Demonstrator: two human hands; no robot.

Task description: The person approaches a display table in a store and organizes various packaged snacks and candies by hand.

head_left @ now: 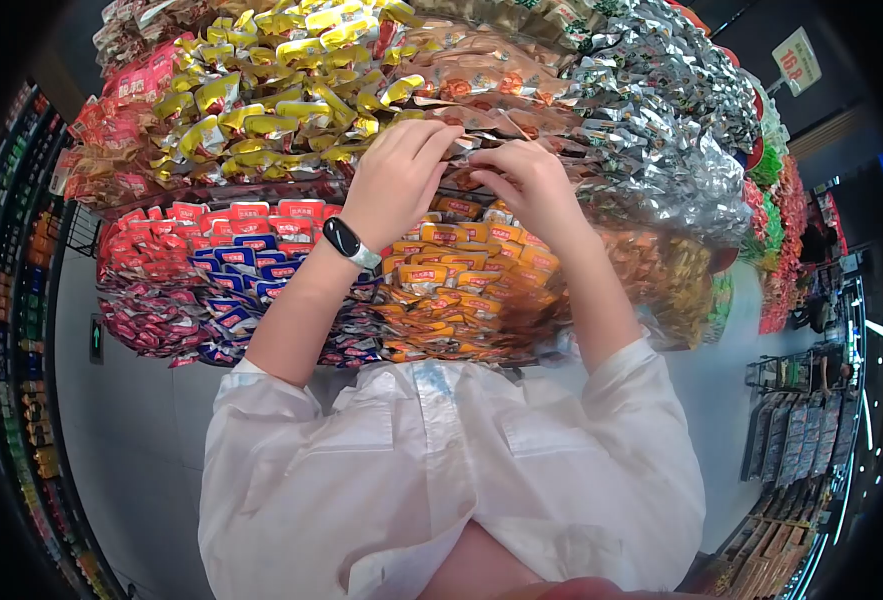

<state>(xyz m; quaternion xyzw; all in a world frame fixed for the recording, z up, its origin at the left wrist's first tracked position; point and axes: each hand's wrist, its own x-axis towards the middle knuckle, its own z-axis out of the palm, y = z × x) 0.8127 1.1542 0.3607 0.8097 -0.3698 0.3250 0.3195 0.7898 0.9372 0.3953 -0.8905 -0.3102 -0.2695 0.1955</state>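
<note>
My left hand [393, 172], with a black band on its wrist, reaches over the bins with its fingers bent together at the edge of a brown snack packet [461, 147]. Close beside it, my right hand [527, 182] curls its fingers at the same edge, the thumb bent below them. Both hands appear to pinch this packet, though the fingers cover much of it. Brown packets [486, 80] lie in rows just beyond the hands. Below them are orange packets [451, 275], standing packed in the lower front row.
Yellow packets [291, 90] fill the upper left, silver ones [661, 130] the upper right. Red [246, 215] and blue packets [251, 265] stand at the lower left. A price sign [796, 60] rises at the back right. Stocked shelves [31, 330] line the left side.
</note>
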